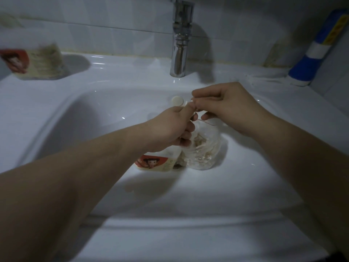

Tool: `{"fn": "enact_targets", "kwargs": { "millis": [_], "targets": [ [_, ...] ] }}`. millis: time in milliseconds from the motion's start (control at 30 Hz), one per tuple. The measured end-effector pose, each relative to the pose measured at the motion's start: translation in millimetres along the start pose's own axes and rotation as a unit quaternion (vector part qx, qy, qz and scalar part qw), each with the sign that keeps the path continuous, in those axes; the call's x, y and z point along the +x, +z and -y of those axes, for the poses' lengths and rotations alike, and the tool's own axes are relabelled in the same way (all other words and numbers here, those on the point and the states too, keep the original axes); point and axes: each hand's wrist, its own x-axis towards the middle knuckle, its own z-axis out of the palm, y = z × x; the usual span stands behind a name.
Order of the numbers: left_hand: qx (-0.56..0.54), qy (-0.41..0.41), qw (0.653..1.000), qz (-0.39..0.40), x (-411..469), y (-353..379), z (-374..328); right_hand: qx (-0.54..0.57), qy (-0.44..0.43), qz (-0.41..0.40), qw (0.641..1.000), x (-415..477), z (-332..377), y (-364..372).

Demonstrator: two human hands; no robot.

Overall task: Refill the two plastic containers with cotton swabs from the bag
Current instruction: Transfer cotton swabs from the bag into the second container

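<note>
On the left ledge, one labelled container (40, 63), blurred, looks already packed with swabs. In the basin (94, 114), the left hand (175, 129) curls round the second container (156, 162), its fill hidden. The clear bag (205, 148) beside it holds plenty. The right hand (228, 106) pinches what seems a cotton swab (191, 101), so I judge the refill about half done.

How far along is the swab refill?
Apparently done: ledge container looks full, though blurred. In hand: left hand and right hand pinch the bag at its neck. Left: basin container, its fill hidden.
</note>
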Motion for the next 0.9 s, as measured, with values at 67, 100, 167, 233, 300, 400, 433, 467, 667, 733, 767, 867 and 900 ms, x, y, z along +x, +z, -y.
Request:
{"fn": "enact_targets", "kwargs": {
  "millis": [67,100,167,233,300,400,433,467,667,733,767,867,900],
  "targets": [
    [0.001,0.011,1.000,0.017,-1.7,1.0,1.2,-0.012,-0.002,0.028,1.000,-1.6,0.1,2.8],
    [0.003,0.016,1.000,0.026,-2.8,2.0,1.5,-0.022,-0.002,0.044,0.999,-2.8,1.0,4.1],
    [-0.004,0.025,0.999,0.032,-3.8,3.6,0.4,-0.035,-0.001,0.068,0.997,-4.0,3.5,4.8],
    [-0.030,0.025,0.999,0.023,-3.3,3.4,-3.2,-0.009,0.012,0.086,0.996,-4.6,5.6,3.5],
    [-0.051,0.031,0.998,0.026,-2.6,1.9,-7.2,-0.003,0.018,0.101,0.995,-5.0,5.9,1.9],
    [-0.072,0.037,0.995,0.053,-3.4,-0.2,-8.5,-0.059,-0.025,0.105,0.992,-6.8,8.0,2.4],
    [-0.074,0.036,0.995,0.057,-3.8,-0.5,-7.9,-0.085,-0.043,0.110,0.989,-7.8,8.1,2.5],
    [-0.071,0.034,0.995,0.057,-4.2,-0.6,-6.9,-0.116,-0.054,0.121,0.984,-8.8,7.1,2.7],
    [-0.084,0.018,0.996,0.033,-5.7,1.8,-5.7,-0.234,-0.067,0.162,0.956,-10.7,-4.8,9.1],
    [-0.086,0.021,0.996,0.025,-5.7,3.1,-4.7,-0.265,-0.089,0.150,0.948,-9.2,-4.5,12.0],
    [-0.086,0.023,0.996,0.019,-5.8,3.1,-4.5,-0.266,-0.093,0.144,0.948,-8.6,-3.9,12.8],
    [-0.072,0.022,0.997,0.005,-5.0,2.4,-4.0,-0.265,-0.101,0.147,0.948,-10.4,0.6,13.7],
    [-0.066,0.022,0.998,0.005,-4.0,1.5,-3.1,-0.282,-0.110,0.148,0.941,-10.9,2.5,14.0]
  ]
}}
